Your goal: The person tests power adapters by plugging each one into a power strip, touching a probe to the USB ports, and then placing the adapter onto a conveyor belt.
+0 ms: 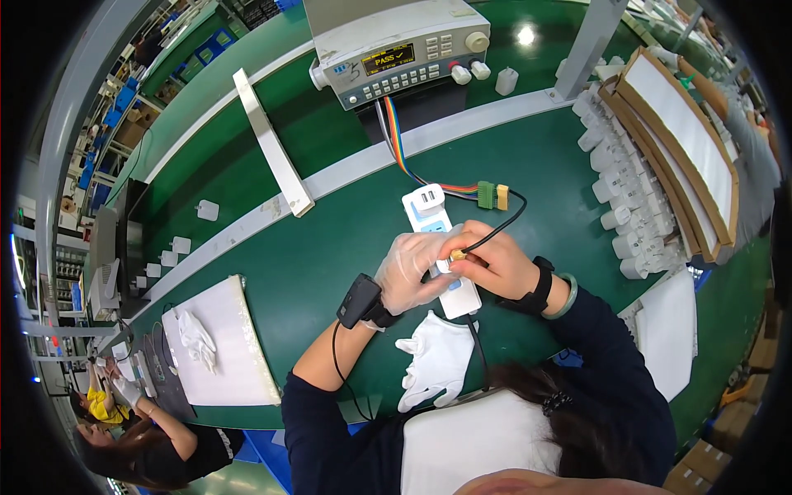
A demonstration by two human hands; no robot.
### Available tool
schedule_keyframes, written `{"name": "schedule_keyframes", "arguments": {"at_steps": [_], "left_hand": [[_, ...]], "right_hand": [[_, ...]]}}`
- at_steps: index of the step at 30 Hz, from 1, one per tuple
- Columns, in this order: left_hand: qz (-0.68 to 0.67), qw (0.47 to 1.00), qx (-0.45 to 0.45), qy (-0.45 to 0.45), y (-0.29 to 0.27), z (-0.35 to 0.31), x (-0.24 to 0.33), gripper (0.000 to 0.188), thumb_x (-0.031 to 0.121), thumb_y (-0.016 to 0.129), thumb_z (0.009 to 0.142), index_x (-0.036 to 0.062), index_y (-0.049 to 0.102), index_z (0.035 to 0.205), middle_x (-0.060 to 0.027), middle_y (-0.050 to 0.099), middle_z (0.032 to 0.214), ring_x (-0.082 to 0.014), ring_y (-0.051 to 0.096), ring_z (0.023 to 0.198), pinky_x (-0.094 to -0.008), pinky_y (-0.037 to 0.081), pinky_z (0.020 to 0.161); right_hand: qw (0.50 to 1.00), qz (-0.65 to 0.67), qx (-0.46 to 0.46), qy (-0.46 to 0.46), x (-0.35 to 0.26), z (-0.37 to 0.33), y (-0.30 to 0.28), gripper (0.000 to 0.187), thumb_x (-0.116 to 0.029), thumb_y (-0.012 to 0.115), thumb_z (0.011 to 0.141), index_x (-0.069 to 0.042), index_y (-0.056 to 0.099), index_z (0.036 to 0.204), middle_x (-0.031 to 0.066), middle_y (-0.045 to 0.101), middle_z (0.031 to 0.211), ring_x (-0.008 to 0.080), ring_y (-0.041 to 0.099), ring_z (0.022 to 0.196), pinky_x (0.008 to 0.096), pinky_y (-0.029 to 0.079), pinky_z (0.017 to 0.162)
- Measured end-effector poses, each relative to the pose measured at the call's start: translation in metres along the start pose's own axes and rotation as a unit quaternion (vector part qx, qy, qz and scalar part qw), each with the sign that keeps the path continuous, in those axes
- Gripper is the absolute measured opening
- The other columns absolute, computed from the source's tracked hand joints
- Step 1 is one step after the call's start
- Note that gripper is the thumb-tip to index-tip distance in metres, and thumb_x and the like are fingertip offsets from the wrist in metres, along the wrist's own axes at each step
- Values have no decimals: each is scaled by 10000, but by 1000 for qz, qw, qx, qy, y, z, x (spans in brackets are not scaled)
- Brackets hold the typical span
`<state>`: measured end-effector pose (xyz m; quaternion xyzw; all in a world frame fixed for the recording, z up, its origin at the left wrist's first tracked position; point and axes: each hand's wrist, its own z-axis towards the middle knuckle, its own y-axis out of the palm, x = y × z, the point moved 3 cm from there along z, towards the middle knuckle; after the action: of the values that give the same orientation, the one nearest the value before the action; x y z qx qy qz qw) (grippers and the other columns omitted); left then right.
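Observation:
A white power strip (464, 304) lies in front of me on the green table. One white charger (429, 199) with two ports sits on its far end. My left hand (410, 268), in a thin clear glove, curls over the strip's middle around another white charger (443, 266), mostly hidden by the fingers. My right hand (502, 262) is bare and pinches the gold-coloured cable plug (457, 256) of a black cable (505, 228) against that charger. Whether the plug is fully inserted is hidden. The cable runs to a green and yellow connector (492, 196) with rainbow wires.
A grey bench tester (400, 62) with a lit screen stands at the back. Many white chargers (620, 216) line the right side beside cardboard trays (681, 148). White gloves (439, 361) lie near me. A white board (221, 351) rests at left; co-workers sit beyond.

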<state>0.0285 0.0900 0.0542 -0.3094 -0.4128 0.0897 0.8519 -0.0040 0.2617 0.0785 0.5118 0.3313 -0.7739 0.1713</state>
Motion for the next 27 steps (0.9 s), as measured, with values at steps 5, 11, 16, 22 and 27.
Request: {"name": "schedule_keyframes", "arguments": {"at_steps": [5, 11, 16, 22, 27], "left_hand": [[15, 1000, 10, -13, 0, 0, 4, 533, 103, 760, 708, 58, 569, 1204, -121, 649, 1061, -345, 620, 964, -418, 481, 829], [-37, 999, 1, 5, -2, 10, 4, 576, 103, 762, 692, 42, 564, 1229, -130, 661, 1038, -348, 637, 933, -393, 506, 799], [-58, 998, -20, -27, -4, 11, 2, 568, 76, 725, 703, 19, 553, 1242, -145, 664, 1029, -352, 644, 922, -380, 518, 795], [-233, 965, 63, -99, -9, -8, 8, 453, 71, 681, 773, 15, 581, 1211, -132, 632, 1140, -302, 612, 1059, -356, 468, 912], [141, 961, 207, -120, -100, 32, -28, 528, 88, 671, 827, 46, 509, 1327, -144, 530, 1319, -302, 551, 1158, -354, 444, 965]], "right_hand": [[994, -55, 52, -82, -11, 3, -8, 153, -123, 614, 901, -40, 659, 1022, 67, 564, 867, 159, 551, 750, 281, 434, 680], [982, -53, 139, -114, -17, 51, -30, 171, -137, 537, 951, -2, 632, 997, 90, 633, 969, 190, 576, 821, 302, 452, 761], [995, -12, 95, -15, 18, 69, -16, 150, -114, 575, 925, 12, 638, 975, 87, 642, 994, 190, 577, 819, 284, 457, 729], [992, -58, 83, -76, 24, 70, -8, 121, -77, 606, 897, 20, 654, 952, 77, 623, 973, 157, 544, 754, 263, 440, 660], [994, -55, 78, -46, 30, 67, -11, 126, -85, 609, 898, 14, 658, 958, 64, 589, 935, 143, 509, 710, 263, 426, 642]]}}
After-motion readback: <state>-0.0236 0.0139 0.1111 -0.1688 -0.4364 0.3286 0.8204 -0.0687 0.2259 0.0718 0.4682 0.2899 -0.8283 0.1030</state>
